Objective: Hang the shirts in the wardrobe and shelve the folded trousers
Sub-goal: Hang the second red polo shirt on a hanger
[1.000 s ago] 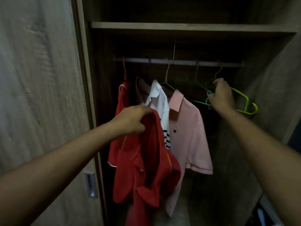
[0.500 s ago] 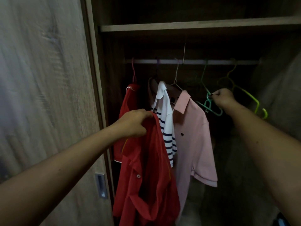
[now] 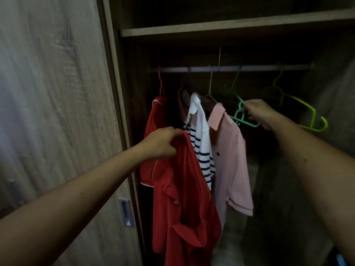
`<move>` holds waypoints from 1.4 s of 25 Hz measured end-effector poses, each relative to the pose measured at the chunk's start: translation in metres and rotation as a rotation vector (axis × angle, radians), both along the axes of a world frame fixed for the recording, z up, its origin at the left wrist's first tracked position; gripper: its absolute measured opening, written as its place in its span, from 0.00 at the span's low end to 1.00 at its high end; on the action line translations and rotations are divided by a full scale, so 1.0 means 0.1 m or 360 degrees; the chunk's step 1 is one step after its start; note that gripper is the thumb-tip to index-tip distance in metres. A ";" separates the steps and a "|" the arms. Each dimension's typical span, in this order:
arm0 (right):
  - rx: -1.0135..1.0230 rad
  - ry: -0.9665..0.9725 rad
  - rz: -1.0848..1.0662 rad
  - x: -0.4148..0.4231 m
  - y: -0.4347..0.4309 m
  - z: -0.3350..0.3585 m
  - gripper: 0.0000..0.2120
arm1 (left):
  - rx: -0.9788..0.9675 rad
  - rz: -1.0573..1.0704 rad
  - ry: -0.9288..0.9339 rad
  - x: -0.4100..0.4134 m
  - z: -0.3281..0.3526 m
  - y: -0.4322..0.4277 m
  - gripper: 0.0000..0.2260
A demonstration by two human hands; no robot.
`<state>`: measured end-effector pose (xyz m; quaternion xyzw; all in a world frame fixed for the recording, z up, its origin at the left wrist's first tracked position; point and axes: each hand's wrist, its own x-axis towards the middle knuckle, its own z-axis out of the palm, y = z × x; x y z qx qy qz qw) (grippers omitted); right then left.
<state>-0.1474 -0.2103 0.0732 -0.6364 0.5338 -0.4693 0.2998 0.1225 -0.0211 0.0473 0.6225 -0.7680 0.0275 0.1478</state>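
1. Here, the left hand (image 3: 163,143) has its fingers bunched tight on a loose red shirt (image 3: 184,198), held just before a hung striped shirt (image 3: 199,131).
2. The right hand (image 3: 259,114) has its fingers curled round a teal hanger (image 3: 242,121) below the rail (image 3: 230,69), beside a pink shirt (image 3: 230,160).

red shirt (image 3: 184,189), white shirt (image 3: 199,127) with dark, likely navy stripes, pale pink shirt (image 3: 230,160), teal hanger (image 3: 241,105), lime-green hanger (image 3: 299,102)
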 end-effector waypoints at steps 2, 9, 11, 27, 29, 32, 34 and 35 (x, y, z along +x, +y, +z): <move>0.0000 0.0048 0.0041 0.01 -0.01 0.01 0.13 | 0.0016 -0.0007 0.0006 -0.01 0.00 0.01 0.29; -0.0217 0.0147 -0.0062 0.06 0.00 -0.05 0.08 | 0.0033 -0.0026 0.0087 0.00 0.01 0.05 0.29; -0.0210 0.0123 -0.0080 0.08 -0.02 -0.08 0.08 | 0.0060 -0.0025 0.0102 0.00 0.01 0.07 0.28; -0.0530 -0.0141 -0.0296 0.00 0.39 -0.91 0.11 | 0.0165 -0.0011 0.0340 -0.01 -0.03 0.07 0.26; -0.0526 -0.0189 -0.0364 -0.06 0.47 -1.02 0.09 | 0.0161 -0.0011 0.0373 -0.05 -0.04 0.04 0.25; -0.0628 -0.0393 -0.0458 -0.14 0.84 -0.96 0.10 | 0.0159 -0.0011 0.0383 -0.15 -0.04 0.02 0.25; -0.0683 -0.0685 -0.0392 -0.11 1.25 -0.89 0.11 | 0.0187 0.0008 0.0408 -0.21 -0.04 0.02 0.25; -0.0719 -0.0827 -0.0285 -0.07 1.48 -0.84 0.10 | 0.0208 0.0008 0.0432 -0.25 -0.05 0.01 0.25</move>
